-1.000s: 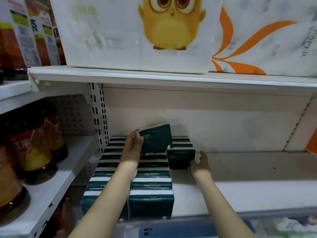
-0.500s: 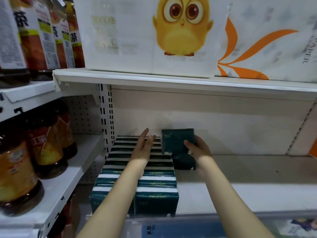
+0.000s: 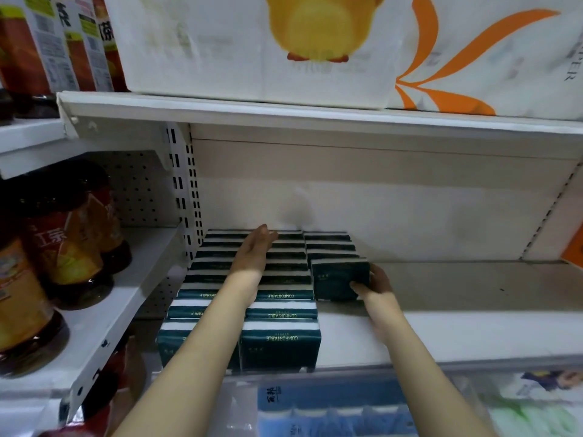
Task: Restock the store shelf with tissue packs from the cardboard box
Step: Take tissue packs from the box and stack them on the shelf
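At nine o'clock, tea bottles (image 3: 63, 247) stand on a side shelf (image 3: 104, 313). The left hand (image 3: 254, 255) lies flat on the tissue pack rows (image 3: 280, 345), fingers straight and together. At its three o'clock, the right hand (image 3: 377, 283) pinches the front tissue pack (image 3: 339, 277) of a shorter row on the shelf (image 3: 457, 329).

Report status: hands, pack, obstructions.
Left hand flat on the stocked rows of packs. Right hand grips a dark teal rectangular tissue pack, front of the short third row. Nothing blocking it.
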{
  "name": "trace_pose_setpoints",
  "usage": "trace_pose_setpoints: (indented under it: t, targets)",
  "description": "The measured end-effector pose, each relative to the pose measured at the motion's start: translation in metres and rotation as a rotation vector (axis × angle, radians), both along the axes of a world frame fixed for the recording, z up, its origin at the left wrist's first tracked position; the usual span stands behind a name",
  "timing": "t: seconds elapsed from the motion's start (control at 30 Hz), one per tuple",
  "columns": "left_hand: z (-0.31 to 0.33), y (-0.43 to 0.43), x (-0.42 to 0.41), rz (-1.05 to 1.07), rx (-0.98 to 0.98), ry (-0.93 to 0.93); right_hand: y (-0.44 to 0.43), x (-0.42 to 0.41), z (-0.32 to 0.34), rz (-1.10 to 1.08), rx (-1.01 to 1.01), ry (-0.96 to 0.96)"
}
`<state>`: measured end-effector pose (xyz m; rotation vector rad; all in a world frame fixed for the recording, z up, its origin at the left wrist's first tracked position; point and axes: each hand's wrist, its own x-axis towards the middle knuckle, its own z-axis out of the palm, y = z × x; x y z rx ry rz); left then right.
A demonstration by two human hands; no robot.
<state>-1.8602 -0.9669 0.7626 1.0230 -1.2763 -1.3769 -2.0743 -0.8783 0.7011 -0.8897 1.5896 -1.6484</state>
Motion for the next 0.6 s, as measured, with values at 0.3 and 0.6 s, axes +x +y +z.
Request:
trace_pose_setpoints:
  t: [0.3,0.6]
  targets:
    - [0.000,0.002,-0.003,0.039,-0.022,-0.072,-0.006,0.009,-0.013,0.002,0.169,0.352]
    - [0.001,0.006,-0.005,0.007,-0.076,-0.133,-0.006,0.010,-0.002,0.083,0.326,0.435]
